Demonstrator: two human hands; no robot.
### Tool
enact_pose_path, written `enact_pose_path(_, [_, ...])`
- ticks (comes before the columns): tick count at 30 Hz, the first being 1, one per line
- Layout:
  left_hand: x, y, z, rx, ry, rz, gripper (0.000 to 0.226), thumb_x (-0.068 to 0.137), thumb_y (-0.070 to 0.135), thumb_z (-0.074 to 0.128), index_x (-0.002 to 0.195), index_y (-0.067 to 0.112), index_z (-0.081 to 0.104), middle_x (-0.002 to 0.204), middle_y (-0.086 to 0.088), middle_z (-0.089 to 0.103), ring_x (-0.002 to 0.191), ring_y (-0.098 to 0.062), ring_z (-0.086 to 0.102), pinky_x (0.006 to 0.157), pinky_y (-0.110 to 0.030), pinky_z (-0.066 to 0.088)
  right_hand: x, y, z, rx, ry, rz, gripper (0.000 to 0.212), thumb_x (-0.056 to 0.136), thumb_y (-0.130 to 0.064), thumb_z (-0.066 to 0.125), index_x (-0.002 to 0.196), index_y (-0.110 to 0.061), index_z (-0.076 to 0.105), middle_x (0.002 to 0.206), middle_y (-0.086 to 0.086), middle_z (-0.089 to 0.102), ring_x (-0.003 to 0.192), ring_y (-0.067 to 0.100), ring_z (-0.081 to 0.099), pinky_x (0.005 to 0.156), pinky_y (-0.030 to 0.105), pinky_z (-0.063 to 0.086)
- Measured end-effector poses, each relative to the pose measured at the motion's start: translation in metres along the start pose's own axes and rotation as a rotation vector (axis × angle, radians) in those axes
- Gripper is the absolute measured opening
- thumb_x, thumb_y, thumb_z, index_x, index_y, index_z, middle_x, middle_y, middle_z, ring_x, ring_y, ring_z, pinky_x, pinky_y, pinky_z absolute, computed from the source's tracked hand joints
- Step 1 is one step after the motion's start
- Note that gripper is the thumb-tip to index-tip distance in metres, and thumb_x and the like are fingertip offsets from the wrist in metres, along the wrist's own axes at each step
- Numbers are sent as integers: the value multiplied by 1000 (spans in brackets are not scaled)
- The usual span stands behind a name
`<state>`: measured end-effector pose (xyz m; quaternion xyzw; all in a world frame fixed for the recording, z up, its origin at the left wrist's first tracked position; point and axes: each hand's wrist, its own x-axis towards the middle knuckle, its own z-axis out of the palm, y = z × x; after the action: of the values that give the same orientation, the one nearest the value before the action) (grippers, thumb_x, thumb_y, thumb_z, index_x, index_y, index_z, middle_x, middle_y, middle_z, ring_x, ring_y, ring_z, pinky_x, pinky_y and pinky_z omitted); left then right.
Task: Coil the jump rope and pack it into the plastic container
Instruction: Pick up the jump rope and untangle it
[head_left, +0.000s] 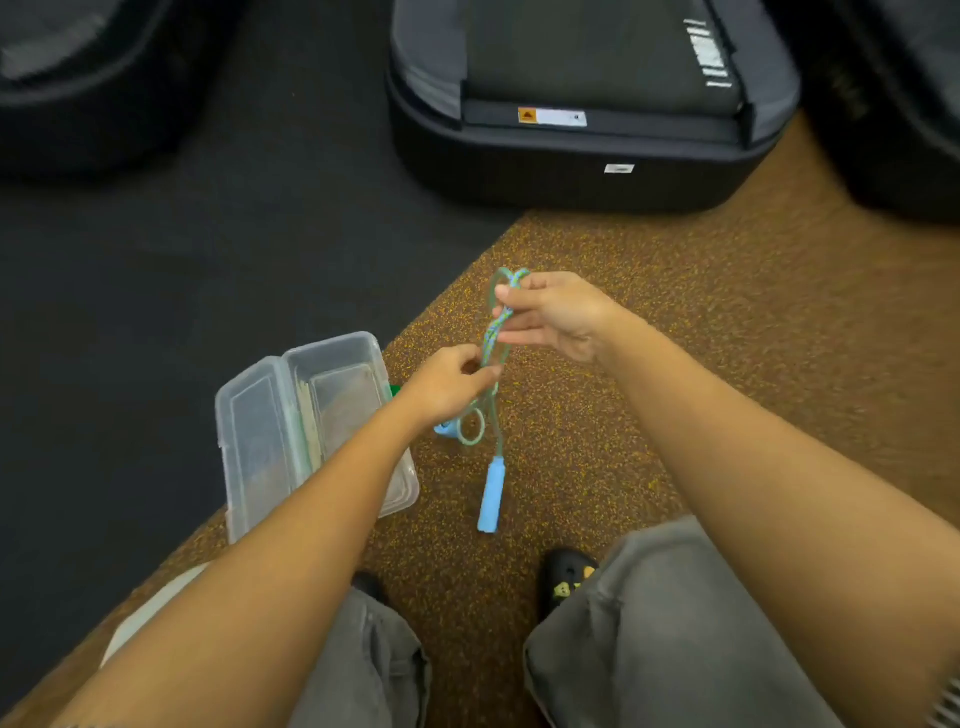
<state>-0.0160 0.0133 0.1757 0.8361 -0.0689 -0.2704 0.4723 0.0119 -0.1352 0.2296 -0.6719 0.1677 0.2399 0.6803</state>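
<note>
Knees (675, 623) bent, I'm pinching the jump rope (491, 338) in both hands (447, 387) (556, 317); the handle (491, 496) dangling below could tug loops loose.

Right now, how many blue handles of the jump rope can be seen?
2: one handle hangs below the hands; the other shows only partly behind the left hand.

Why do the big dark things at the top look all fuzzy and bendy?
In the head view, the black cases near the edges look soft and curved by the wide-angle lens; the middle is sharper, where both hands, left and right, hold the green-blue braided jump rope beside the clear plastic container.
</note>
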Motion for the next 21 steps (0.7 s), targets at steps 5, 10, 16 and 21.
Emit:
enact_pose_path(5, [-13, 9, -14, 41, 46, 67, 15, 90, 24, 57, 77, 17, 54, 66, 6, 50, 65, -15, 45, 58, -28, 35, -19, -14, 12, 137, 159, -90, 13, 90, -14, 57, 78, -10, 54, 82, 7, 61, 73, 18, 64, 58, 23, 58])
enact_pose_path(10, [-14, 18, -14, 65, 23, 48, 25, 89, 37, 53, 84, 14, 59, 78, -3, 57, 75, -24, 52, 73, -35, 43, -25, -29, 13, 170, 278, -132, 13, 91, -17, 56, 79, -13, 55, 80, 3, 60, 72, 16, 63, 61, 24, 56])
enact_pose_path(16, [-12, 47, -8, -136, 93, 129, 20, 92, 32, 52, 75, 22, 53, 71, 3, 62, 65, -6, 55, 63, -22, 42, -27, -11, -6, -159, 268, -61, 28, 89, -33, 57, 89, -6, 60, 84, 3, 56, 78, 15, 54, 74, 31, 51])
enact_pose_path(21, [-12, 72, -17, -303, 160, 147, 30, 95, 36, 44, 69, 23, 53, 49, 13, 41, 54, -9, 42, 68, -30, 40, -22, -13, -26, -543, 397, -179, 30, 94, -27, 40, 117, -15, 54, 125, 9, 51, 115, 29, 49, 101, 42, 41])
